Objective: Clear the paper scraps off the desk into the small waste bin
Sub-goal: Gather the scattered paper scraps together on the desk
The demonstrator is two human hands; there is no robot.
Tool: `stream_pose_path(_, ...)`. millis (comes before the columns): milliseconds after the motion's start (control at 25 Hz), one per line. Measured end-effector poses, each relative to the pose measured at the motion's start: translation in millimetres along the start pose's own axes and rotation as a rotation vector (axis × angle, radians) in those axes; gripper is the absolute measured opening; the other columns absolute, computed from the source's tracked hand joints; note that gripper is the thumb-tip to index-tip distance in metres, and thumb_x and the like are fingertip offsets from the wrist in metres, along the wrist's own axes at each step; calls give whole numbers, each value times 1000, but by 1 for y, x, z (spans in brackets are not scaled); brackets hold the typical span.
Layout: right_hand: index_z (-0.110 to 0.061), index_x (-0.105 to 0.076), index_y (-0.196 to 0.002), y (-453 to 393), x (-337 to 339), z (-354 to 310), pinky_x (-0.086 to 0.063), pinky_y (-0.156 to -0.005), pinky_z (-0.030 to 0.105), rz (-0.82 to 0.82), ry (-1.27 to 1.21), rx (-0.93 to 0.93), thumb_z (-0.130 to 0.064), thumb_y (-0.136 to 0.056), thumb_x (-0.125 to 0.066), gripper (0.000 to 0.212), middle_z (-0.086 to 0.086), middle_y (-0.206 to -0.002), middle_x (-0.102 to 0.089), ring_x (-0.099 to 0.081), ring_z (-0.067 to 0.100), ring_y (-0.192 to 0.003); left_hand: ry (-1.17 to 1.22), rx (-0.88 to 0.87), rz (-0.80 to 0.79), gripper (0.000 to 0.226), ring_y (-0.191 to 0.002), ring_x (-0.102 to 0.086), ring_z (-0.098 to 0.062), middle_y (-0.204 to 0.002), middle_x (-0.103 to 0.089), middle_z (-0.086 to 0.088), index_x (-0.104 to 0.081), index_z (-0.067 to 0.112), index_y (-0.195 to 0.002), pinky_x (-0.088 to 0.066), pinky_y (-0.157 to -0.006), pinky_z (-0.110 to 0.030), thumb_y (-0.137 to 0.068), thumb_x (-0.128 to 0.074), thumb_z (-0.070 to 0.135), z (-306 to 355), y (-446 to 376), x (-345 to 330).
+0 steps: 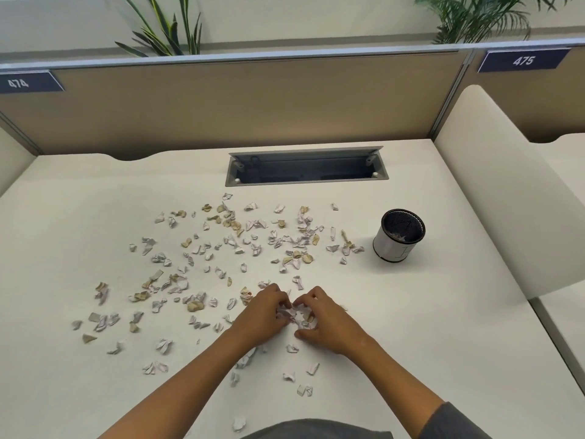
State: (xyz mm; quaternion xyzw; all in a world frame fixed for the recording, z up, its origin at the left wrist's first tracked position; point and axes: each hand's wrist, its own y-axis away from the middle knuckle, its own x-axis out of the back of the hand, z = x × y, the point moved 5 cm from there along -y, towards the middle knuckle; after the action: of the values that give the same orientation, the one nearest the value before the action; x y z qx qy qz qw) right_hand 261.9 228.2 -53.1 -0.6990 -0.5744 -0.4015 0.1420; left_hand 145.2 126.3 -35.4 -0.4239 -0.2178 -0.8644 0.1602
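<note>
Your surface (pixel 443 312) runs wide and pale, bounded at the back by a tan partition (pixel 253 99) and on the right by a rounded white divider (pixel 493 198). A cable tray (pixel 305 167) sits open near the back edge, behind the mess. To the right of your hands the surface is bare up to the divider, and the near left corner is bare too.

The scraps (pixel 240 236) lie scattered over the middle and left, from just before the tray down to the near edge, with a few under and beside your forearms. The bin (pixel 399 236) stands upright on the right, just beyond the rightmost scraps and well apart from your hands; a few bits of paper show inside it.

Your left hand (pixel 264 312) and right hand (pixel 323 321) meet near the front centre, fingers curled inward around a small heap (pixel 299 315) gathered between them. Each grip is half closed on that heap, fingertips touching the paper and pressing it together against the surface.
</note>
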Motion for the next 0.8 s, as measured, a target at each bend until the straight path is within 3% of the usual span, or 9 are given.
stream_pose_path(160,-29,-59,-113,1,-2,-5,-49,-78,31,35,-6,34,-35,-91,-65,24,-9,-115,-46,-57,13,-93,-12,10,-17,4,-76,-54,-10,-88,-57,2,-69,16,-80,-44,-66,-19,-78,-72,16,-3,-3,1)
stream_pose_path(440,-23,-67,-92,3,5,1,-46,-73,17,106,-138,-11,-18,-89,-63,7,-7,-96,-59,-56,6,-80,155,179,-69,6,-61,-59,-5,-71,-69,5,-75,17,-70,-47,-58,-20,-70,-80,18,-21,-2,12)
stream_pose_path(640,-11,-72,-85,4,14,22,-54,-70,19,151,-840,-258,-9,-85,-72,2,3,-81,-72,-70,12,-73,378,297,-55,6,-64,-70,-9,-68,-74,1,-76,17,-67,-53,-60,-19,-71,-81,15,-31,5,24)
stream_pose_path(800,-4,-70,-85,2,3,19,-55,-64,18,62,-1574,-492,1,-86,-67,6,6,-80,-67,-63,13,-70,584,297,-63,8,-73,-75,-18,-72,-76,-7,-78,9,-73,-56,-66,-20,-70,-85,11,-19,6,32)
